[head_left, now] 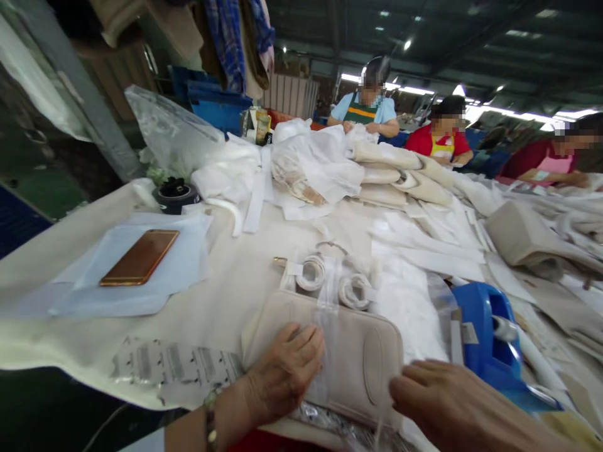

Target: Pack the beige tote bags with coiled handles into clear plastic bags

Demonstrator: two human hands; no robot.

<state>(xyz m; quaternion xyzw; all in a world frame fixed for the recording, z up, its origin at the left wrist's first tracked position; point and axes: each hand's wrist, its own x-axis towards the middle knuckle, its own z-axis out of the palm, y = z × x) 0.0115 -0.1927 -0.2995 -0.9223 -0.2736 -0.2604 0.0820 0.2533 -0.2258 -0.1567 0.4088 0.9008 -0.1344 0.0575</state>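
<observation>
The left hand (291, 361) lies palm down on a beige handbag (348, 355), its fingers close together and gently bent, pressing on the front without clasping anything; the right hand (421, 389) is beside the bag's right edge with its fingers curled in, and whether it pinches any clear film there I cannot tell; the handbag lies flat under the left hand and just left of the right one, a clear strip (333, 333) running down its front between the two.

Directly beyond the left hand, at the bag's far edge, sits a wrapped strap coil (311, 274), with a second coil (355, 291) to its right; a brass-coloured clip (279, 260) sticks out on the left of the first; just left of the left hand is a printed clear plastic bag (172, 364); farther out that way a smartphone (140, 257) lies on pale paper sheets (191, 267), and a black tape roll (176, 196) is past them.

To the right of the right hand, and near it, stands a blue tape dispenser (480, 314); well beyond both hands are crumpled white wrapping (325, 154) and stacked beige padded pieces (391, 157); three co-workers (367, 110) are on the far side.
</observation>
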